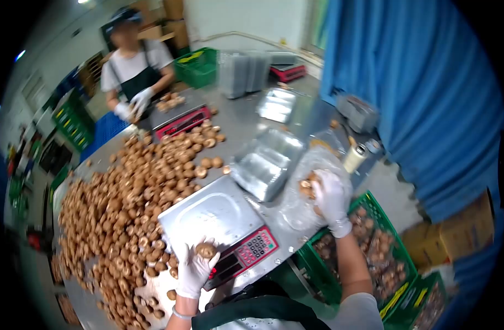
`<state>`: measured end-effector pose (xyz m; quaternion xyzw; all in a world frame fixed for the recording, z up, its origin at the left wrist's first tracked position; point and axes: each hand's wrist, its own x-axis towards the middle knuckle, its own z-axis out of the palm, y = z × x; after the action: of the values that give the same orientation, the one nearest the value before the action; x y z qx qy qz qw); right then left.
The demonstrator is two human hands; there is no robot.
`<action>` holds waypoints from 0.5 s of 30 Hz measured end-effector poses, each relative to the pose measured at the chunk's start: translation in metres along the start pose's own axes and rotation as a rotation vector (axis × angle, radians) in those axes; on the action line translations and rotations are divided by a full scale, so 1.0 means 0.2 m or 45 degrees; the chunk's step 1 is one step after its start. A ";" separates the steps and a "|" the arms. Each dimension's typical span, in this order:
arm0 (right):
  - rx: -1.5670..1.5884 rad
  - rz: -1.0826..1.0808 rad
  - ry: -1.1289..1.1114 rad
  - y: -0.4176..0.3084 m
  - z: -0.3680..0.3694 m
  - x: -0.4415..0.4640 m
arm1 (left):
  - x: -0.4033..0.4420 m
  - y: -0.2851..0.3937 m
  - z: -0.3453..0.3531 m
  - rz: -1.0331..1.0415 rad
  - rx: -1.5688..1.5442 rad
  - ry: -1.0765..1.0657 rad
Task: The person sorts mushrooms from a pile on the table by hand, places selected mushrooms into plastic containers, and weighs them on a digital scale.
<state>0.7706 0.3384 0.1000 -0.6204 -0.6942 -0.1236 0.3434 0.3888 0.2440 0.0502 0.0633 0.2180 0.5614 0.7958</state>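
L hand (192, 273) w/ mushroom (207, 251), R hand (331, 196) at plastic bag (294, 204)

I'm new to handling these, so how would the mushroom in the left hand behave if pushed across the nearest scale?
The mushroom would probably roll, given its rounded cap. It may also slide, since the scale plate looks smooth. It's likely light, being smaller than the left hand.

In my left hand (192, 274) I hold one brown mushroom (206, 251), its rounded cap upward. Against the fingers of my right hand (331, 197), a few brown-and-white mushrooms (306, 187) cluster at a clear, crumpled plastic bag (294, 210) spread loosely; I can't tell whether they're inside it.
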 end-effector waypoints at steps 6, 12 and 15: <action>-0.092 -0.253 -0.567 -0.35 0.64 0.12 | -0.09 0.12 0.09 0.263 -0.134 -0.058; 0.049 -0.025 -0.560 -0.16 0.61 0.22 | -0.24 0.17 -0.03 0.444 -0.039 0.108; 0.094 -0.083 -0.508 -0.03 0.55 0.28 | -0.28 0.15 -0.15 0.478 -0.052 0.118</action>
<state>0.7304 0.4461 0.0569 -0.5967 -0.7723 0.0164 0.2174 0.3341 0.1985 0.0501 0.0606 0.2273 0.7068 0.6672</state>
